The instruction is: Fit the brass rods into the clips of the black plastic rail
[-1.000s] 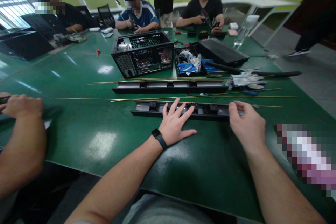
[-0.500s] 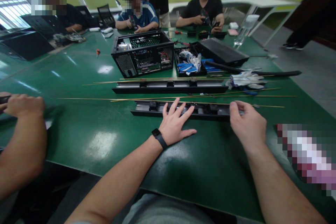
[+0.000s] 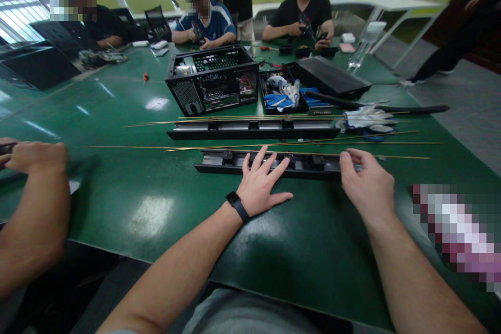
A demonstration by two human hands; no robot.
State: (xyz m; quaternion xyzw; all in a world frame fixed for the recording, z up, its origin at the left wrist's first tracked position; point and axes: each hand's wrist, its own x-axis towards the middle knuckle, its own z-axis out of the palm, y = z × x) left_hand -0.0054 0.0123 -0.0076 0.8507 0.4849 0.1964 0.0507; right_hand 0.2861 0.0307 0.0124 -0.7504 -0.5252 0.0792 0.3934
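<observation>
My left hand lies with fingers spread over the nearer long black channel, its fingertips on the silvery inside by the dark blocks. At the channel's right end, my right hand is closed, thumb against bent fingers, around a thin brass-coloured rod that comes out to its right. The exact pinch point is hidden by the fingers. More thin rods run along the channel's back edge. Behind lies a second black channel of the same kind, with rods across its top.
An open black computer case stands beyond the channels. Beside it are a box with gloves, a black panel, a black tube and more gloves. A co-worker's arm reaches in at left; other people sit opposite.
My right hand has shifted slightly left, while the thin rod's ends have slid a little to the right. My left hand stays put. A person at far right has stepped leftward.
</observation>
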